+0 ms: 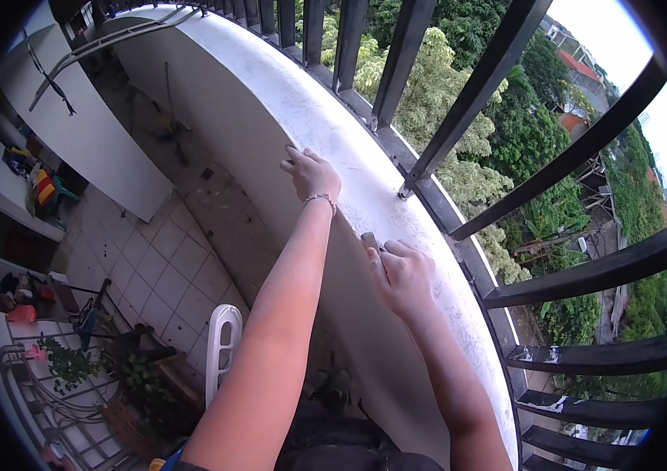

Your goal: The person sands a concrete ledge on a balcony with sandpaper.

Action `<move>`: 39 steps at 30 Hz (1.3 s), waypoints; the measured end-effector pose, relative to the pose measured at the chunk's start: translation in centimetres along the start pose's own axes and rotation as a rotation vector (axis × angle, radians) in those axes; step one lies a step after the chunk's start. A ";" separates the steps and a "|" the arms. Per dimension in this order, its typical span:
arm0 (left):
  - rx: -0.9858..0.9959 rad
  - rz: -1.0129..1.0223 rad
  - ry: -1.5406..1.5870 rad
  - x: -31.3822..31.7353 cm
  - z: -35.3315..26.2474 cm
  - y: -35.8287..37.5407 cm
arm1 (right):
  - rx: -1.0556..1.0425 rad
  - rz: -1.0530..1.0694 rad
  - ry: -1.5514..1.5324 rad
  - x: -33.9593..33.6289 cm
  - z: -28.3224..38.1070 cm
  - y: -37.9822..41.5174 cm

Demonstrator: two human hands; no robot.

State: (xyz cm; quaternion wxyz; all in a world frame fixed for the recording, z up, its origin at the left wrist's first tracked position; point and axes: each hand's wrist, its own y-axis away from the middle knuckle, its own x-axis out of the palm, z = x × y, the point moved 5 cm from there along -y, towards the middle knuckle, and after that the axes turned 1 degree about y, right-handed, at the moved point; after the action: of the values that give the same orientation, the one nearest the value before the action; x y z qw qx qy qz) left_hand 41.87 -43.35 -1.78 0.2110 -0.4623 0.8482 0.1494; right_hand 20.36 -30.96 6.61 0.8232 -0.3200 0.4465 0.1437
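Observation:
My left hand (316, 177), with a bracelet at the wrist, rests at the inner edge of a curved white wall top (349, 141). Its fingers are curled together, and a small greyish bit shows by the fingertips. Nearer to me, my right hand (406, 273) is at the same edge, its fingers bent and pressed together around something small and grey that I cannot make out. Pale dust covers both hands. The wall top looks white with rough, patchy marks.
Dark metal railing bars (459, 102) run along the wall's outer side, with trees beyond. Below left are a tiled floor (165, 275), a white chair back (224, 337), potted plants (141, 377) and a white panel (82, 118). Loose cables (106, 43) hang at the upper left.

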 end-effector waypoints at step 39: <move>-0.015 -0.003 0.003 -0.6 -0.6 0.3 | -0.054 0.070 0.220 1.7 0.2 -2.4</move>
State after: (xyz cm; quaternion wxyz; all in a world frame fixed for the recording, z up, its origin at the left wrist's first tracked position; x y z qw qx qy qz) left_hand 41.77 -43.03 -0.98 0.2066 -0.4654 0.8466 0.1547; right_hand 22.69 -32.67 6.21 0.7549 -0.3403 0.5407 0.1484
